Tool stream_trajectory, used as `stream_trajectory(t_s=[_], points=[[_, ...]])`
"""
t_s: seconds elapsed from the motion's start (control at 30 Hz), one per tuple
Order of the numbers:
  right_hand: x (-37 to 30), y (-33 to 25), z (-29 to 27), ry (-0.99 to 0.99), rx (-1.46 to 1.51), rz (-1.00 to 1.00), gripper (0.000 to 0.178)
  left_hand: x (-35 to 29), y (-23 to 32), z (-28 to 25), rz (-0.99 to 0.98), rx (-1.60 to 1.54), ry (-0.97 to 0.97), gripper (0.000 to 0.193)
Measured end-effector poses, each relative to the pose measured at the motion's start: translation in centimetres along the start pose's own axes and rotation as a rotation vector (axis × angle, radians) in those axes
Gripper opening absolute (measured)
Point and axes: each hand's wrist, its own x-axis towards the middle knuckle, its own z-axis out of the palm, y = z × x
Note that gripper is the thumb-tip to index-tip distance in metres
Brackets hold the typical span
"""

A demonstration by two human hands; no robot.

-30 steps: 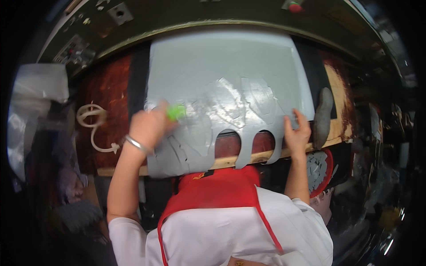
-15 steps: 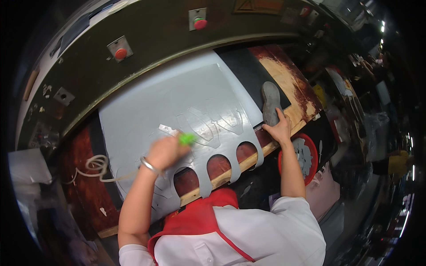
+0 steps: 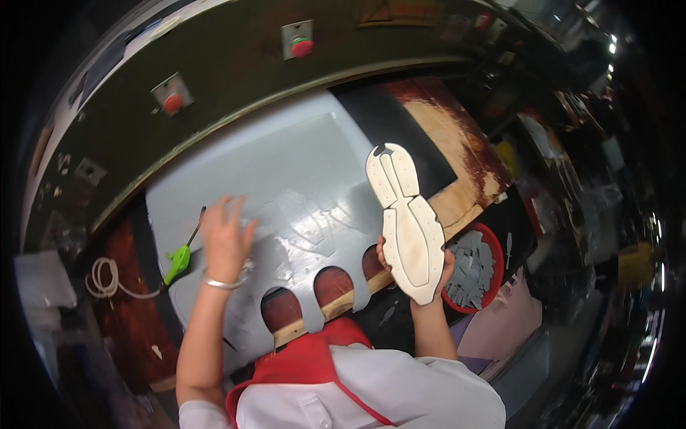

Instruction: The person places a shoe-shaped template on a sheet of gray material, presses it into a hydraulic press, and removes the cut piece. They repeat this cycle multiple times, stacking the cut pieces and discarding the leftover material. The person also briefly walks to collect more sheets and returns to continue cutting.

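My right hand (image 3: pixel 421 275) holds a cream, shoe-sole-shaped template (image 3: pixel 406 218) upright above the near edge of the bench. My left hand (image 3: pixel 225 239) lies flat, fingers spread, on a large pale grey sheet (image 3: pixel 286 179) spread over the bench. That sheet has several rounded cut-outs (image 3: pixel 332 286) along its near edge. A green-handled tool (image 3: pixel 179 261) lies on the sheet just left of my left hand, untouched. A silver bracelet sits on my left wrist.
A red round tub (image 3: pixel 479 268) with grey offcuts stands at the right, below the bench. A coiled white cord (image 3: pixel 107 279) lies at the left. Red push buttons (image 3: pixel 301 44) sit on the dark machine beam behind. A wooden board (image 3: pixel 457 143) shows under the sheet's right side.
My left hand has let go of the green tool, which now lies on the sheet. My right hand has lifted the sole-shaped template off the bench's right edge. The view has tilted.
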Motion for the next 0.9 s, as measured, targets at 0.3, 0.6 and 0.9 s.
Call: stream_trajectory(t_s=[0.3, 0.6, 0.9], points=[[-2.2, 5.5, 1.6, -0.045, -0.238, 0.257, 0.113, 4.0, 7.7, 0.3, -0.068, -0.724, 0.190, 0.019], [-2.7, 6.1, 2.7, -0.063, -0.287, 0.382, 0.112, 1.8, 5.1, -0.5, 0.082, -0.675, 0.171, 0.017], [-2.9, 6.2, 3.1, -0.055, -0.356, 0.433, 0.114, 1.7, 3.3, -2.7, 0.140, -0.500, -0.015, 0.013]])
